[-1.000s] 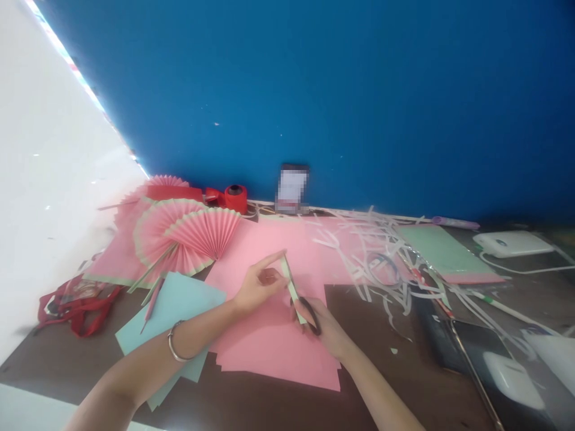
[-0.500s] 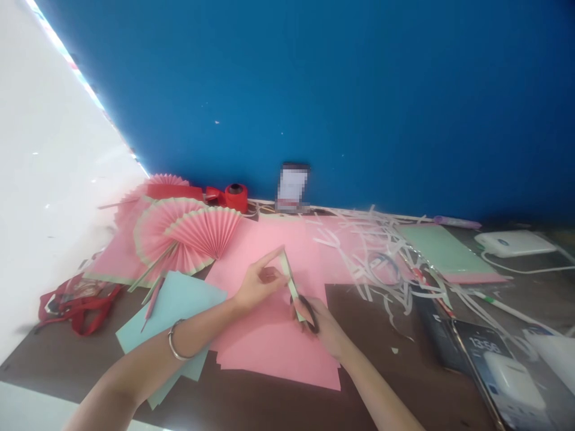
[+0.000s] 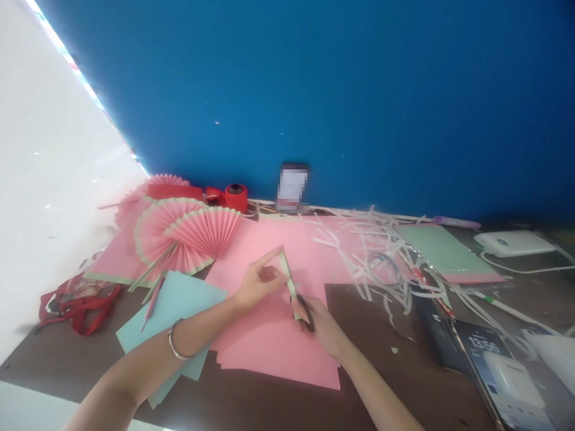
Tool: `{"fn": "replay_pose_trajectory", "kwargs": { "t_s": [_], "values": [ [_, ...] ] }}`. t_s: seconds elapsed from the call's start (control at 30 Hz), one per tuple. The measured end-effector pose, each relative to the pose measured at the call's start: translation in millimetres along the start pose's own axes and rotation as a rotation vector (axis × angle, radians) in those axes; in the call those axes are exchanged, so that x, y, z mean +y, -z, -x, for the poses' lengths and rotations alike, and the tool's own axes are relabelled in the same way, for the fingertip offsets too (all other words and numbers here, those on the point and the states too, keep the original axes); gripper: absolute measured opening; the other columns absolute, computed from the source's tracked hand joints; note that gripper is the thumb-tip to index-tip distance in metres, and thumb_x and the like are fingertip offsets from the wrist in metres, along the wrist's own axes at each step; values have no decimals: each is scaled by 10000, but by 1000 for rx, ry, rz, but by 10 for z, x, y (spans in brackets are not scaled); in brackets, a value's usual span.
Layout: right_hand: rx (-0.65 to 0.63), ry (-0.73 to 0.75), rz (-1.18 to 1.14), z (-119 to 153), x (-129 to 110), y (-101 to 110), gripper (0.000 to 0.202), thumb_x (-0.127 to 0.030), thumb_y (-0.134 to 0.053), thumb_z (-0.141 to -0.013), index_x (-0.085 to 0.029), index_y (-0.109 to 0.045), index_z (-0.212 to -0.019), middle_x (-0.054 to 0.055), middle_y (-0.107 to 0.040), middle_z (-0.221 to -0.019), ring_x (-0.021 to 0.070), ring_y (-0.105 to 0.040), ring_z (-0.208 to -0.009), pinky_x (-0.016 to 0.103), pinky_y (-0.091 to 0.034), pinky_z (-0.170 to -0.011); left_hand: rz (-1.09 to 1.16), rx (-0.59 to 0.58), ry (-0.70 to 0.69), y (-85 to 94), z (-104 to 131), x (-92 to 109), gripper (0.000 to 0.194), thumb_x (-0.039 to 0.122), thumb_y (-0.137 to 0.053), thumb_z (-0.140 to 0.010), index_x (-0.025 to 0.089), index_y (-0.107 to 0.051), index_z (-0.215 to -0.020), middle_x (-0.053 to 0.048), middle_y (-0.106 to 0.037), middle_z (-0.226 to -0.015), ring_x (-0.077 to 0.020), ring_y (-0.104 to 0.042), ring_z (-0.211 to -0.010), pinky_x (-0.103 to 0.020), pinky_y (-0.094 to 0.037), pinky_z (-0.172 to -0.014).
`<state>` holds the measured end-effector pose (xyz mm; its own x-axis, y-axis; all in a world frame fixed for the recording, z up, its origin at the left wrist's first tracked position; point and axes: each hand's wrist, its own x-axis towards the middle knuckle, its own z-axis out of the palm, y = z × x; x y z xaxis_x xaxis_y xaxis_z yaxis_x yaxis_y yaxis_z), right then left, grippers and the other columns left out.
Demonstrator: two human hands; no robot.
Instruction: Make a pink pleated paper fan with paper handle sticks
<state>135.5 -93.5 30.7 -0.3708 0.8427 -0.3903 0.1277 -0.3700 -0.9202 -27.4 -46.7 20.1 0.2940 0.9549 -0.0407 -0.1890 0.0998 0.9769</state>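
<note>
Between the fingers of my left hand (image 3: pixel 258 284) is a narrow pale green paper strip (image 3: pixel 285 266), its upper end at the index fingertip. My right hand (image 3: pixel 326 326) grips a pair of dark-handled scissors (image 3: pixel 306 314), whose blades lie along the strip and are partly hidden by it. Both hands are over large pink paper sheets (image 3: pixel 269 341) on the brown table. Light blue paper sheets (image 3: pixel 184 299) lie under my left forearm, with a thin pink stick (image 3: pixel 153 304) on them.
Pleated pink fans (image 3: pixel 204 230) spread at the left, near a red strap (image 3: pixel 90 314) and a red tape roll (image 3: pixel 236 197). White paper scraps (image 3: pixel 359 251) cover the back right. A phone (image 3: pixel 489 359) bearing a white case lies at the right. Another phone (image 3: pixel 291 185) leans against the blue wall.
The scissor handles have shifted slightly in my right hand, and the loops look narrower. My left hand and the strip stay almost in the same place.
</note>
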Motion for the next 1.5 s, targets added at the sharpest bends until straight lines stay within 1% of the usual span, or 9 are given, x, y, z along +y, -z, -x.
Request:
{"fn": "replay_pose_trajectory", "kwargs": {
  "t_s": [0.1, 0.23, 0.4, 0.6, 0.87, 1.07, 1.27, 1.5],
  "values": [
    [0, -19, -9, -7, 1, -7, 378, -542, -498, -784, -196, -418, -655, -53, -371, -520, 84, -332, -479, 241, -223, -467, -6, 10, 9, 0, 1, 6, 748, 256, -667, -714, 181, -320, -1372, 30, -545, -604, -101, -502, -626, -256, -418, -678],
    [0, 12, -7, -4, -14, -19, 374, -522, -502, -794, -191, -422, -639, -53, -383, -523, 81, -341, -484, 243, -229, -475, -18, 6, 4, 2, 2, 8, 744, 267, -667, -714, 190, -325, -1370, 33, -538, -603, -97, -492, -611, -249, -412, -657],
    [8, 27, 30, 10, -50, -32, 395, -536, -499, -789, -188, -433, -615, -53, -386, -514, 83, -356, -479, 250, -257, -487, -7, -2, -28, 12, -7, -19, 752, 269, -670, -710, 160, -325, -1369, 26, -542, -600, -97, -496, -610, -251, -411, -669],
    [13, 33, 19, 24, -63, -41, 439, -567, -494, -775, -187, -405, -574, -52, -383, -507, 80, -350, -481, 249, -261, -495, -37, 1, -24, 12, 14, 6, 777, 293, -670, -710, 160, -299, -1379, 40, -537, -589, -91, -490, -593, -247, -405, -668],
    [13, 58, 19, 30, -55, -54, 426, -567, -507, -761, -192, -400, -589, -55, -383, -514, 82, -348, -491, 240, -271, -499, -60, 22, -40, 1, 41, 33, 762, 299, -677, -694, 161, -336, -1362, 40, -535, -586, -87, -481, -580, -225, -394, -629],
    [12, 59, 43, 31, -68, -56, 430, -575, -505, -758, -191, -398, -596, -58, -378, -512, 78, -342, -480, 239, -272, -488, -54, 12, -41, 2, 42, 28, 768, 271, -655, -722, 151, -283, -1383, 48, -517, -588, -82, -472, -587, -242, -406, -674],
    [8, 30, 18, 30, -78, -68, 455, -607, -510, -737, -203, -351, -601, -67, -354, -504, 69, -306, -455, 230, -237, -447, -41, 9, -48, 26, 19, -10, 786, 270, -671, -712, 164, -279, -1385, 54, -507, -580, -84, -466, -585, -256, -418, -684],
    [35, 30, 37, 3, -19, -47, 441, -605, -537, -717, -193, -408, -624, -65, -362, -510, 73, -329, -469, 234, -243, -455, -26, 14, -48, 40, 1, -39, 774, 283, -675, -702, 165, -310, -1374, 46, -524, -588, -87, -483, -583, -257, -425, -678]
  ]
}}
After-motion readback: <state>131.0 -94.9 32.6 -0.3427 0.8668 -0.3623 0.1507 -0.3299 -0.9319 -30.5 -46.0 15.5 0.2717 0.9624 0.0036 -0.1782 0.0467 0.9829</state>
